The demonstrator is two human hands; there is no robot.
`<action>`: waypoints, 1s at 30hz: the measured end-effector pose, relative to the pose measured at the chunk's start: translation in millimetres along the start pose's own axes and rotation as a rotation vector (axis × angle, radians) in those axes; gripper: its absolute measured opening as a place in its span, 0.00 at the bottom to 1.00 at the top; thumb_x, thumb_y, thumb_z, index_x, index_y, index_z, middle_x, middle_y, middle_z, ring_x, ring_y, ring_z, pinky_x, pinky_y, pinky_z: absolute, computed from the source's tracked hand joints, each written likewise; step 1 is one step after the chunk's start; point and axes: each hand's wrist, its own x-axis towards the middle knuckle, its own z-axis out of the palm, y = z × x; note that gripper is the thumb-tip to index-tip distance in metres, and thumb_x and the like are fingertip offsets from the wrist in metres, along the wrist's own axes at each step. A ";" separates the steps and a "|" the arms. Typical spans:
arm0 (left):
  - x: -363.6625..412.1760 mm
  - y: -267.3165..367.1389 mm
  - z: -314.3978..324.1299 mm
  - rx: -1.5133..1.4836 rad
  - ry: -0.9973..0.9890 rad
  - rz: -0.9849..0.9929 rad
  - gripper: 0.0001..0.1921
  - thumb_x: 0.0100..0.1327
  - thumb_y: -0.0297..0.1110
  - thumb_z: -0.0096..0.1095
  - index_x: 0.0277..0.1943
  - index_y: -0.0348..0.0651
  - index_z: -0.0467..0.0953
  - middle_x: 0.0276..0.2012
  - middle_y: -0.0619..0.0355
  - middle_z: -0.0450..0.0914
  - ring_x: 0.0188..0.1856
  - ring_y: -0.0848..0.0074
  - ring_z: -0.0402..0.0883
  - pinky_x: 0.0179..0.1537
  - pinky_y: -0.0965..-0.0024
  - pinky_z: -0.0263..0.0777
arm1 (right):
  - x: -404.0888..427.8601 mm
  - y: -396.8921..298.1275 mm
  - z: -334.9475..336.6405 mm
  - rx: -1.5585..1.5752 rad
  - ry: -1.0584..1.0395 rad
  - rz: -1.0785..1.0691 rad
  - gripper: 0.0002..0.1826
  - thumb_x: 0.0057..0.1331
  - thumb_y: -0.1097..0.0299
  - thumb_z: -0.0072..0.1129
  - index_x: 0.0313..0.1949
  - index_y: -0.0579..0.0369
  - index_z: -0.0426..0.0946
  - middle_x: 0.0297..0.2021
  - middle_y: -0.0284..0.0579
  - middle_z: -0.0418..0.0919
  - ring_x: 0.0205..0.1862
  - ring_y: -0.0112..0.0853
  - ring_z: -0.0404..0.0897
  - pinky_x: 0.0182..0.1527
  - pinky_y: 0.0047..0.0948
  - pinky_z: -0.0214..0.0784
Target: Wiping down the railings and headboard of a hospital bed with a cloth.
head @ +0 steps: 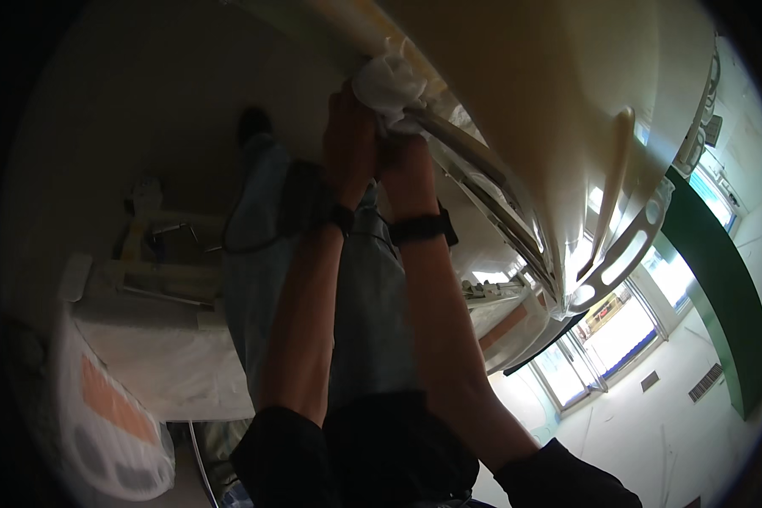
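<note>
Both hands meet at the top centre, in shadow, beside a metal bed-frame rail [470,146]. A white crumpled bundle [390,82], seemingly thin plastic or cloth, sits between them. My left hand [348,133] is closed against its left side. Just below the bundle, my right hand [407,162] grips its lower end, with the fingertips hidden. Dark bands circle both wrists. To the right spreads a large glossy beige panel [514,63], close to the hands.
A bed with a metal hand crank [178,232] stands at left; its end board [117,406] with an orange panel is wrapped in clear plastic. A slotted plastic side rail [625,257] lies at right, by a green curved beam [717,286] and bright windows [603,336].
</note>
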 end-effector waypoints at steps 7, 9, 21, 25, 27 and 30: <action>-22.4 54.0 -49.9 -0.120 -0.160 0.117 0.33 0.43 0.22 0.67 0.56 0.30 0.65 0.53 0.37 0.68 0.56 0.46 0.68 0.57 0.53 0.67 | -110.5 -39.7 -59.4 1.756 0.084 0.001 0.22 0.71 0.57 0.47 0.58 0.57 0.68 0.51 0.47 0.76 0.53 0.37 0.76 0.57 0.36 0.70; -24.3 106.0 -60.3 -0.203 -0.155 0.135 0.34 0.42 0.22 0.68 0.56 0.30 0.65 0.53 0.37 0.68 0.56 0.45 0.67 0.59 0.52 0.65 | -135.9 -29.3 -89.6 1.830 0.126 -0.021 0.24 0.73 0.54 0.45 0.60 0.57 0.66 0.54 0.47 0.75 0.56 0.38 0.74 0.60 0.37 0.68; -25.9 42.3 -24.4 0.127 -0.130 0.173 0.24 0.50 0.29 0.68 0.52 0.33 0.73 0.44 0.39 0.76 0.49 0.44 0.74 0.53 0.52 0.69 | -71.1 -56.2 -46.6 1.870 0.326 0.278 0.21 0.72 0.56 0.44 0.55 0.60 0.68 0.46 0.45 0.76 0.48 0.38 0.77 0.52 0.43 0.73; 2.2 0.8 -11.0 0.164 -0.175 0.116 0.23 0.51 0.26 0.64 0.52 0.32 0.72 0.46 0.37 0.75 0.50 0.45 0.73 0.53 0.53 0.70 | -52.5 -86.0 -24.3 1.895 0.425 0.276 0.19 0.70 0.59 0.46 0.53 0.59 0.69 0.43 0.44 0.77 0.45 0.39 0.78 0.49 0.43 0.74; 17.6 -9.0 -13.3 0.162 -0.268 0.048 0.22 0.51 0.25 0.62 0.52 0.31 0.72 0.46 0.37 0.74 0.51 0.45 0.73 0.53 0.54 0.71 | -34.3 -88.1 -10.6 1.939 0.402 0.299 0.18 0.69 0.60 0.46 0.52 0.59 0.70 0.41 0.43 0.78 0.43 0.39 0.79 0.48 0.43 0.75; 29.3 -13.7 29.4 0.174 -0.122 0.145 0.19 0.53 0.26 0.60 0.49 0.30 0.73 0.46 0.38 0.75 0.51 0.47 0.73 0.53 0.55 0.71 | 19.3 -28.1 10.0 1.942 0.137 0.665 0.17 0.66 0.64 0.45 0.51 0.56 0.71 0.40 0.42 0.79 0.40 0.41 0.79 0.48 0.39 0.74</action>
